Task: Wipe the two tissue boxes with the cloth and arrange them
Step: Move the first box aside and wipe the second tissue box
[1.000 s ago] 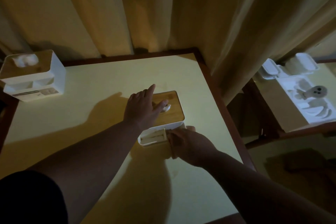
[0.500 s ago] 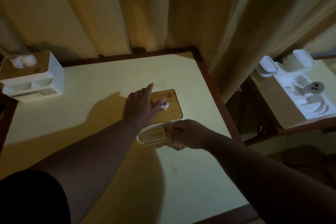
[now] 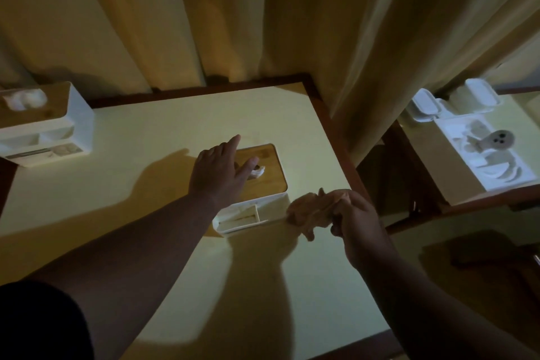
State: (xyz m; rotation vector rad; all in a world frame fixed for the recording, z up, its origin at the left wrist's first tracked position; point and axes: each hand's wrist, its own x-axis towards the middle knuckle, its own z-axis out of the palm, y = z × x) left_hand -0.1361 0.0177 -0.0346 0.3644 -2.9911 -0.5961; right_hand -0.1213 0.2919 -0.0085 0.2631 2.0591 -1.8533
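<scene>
While the left hand (image 3: pixel 217 177) lies flat on the wooden lid of the near tissue box (image 3: pixel 263 184), fingers straight and released, steadying it, the right hand (image 3: pixel 355 221) has its fingers clenched round a bunched cloth (image 3: pixel 309 210). The cloth touches the box's near right corner, low on the white side wall, at the bench (image 3: pixel 152 137) surface.

The near box sits mid-bench, toward the right edge, a tuft of tissue poking from its lid slot just beside the left thumb. The second tissue box (image 3: pixel 43 123) stands well apart at the far left edge, upright, tissue showing on top, no hand near it.

Judgement on progress: wiping is under way on the near box only, at its side. Nothing shows whether the lid is done. The second box looks untouched. Left to do: finish this box, wipe the other, then bring the two together in some arrangement.

A side table at right holds a white tray (image 3: pixel 479 161); not part of the job.
</scene>
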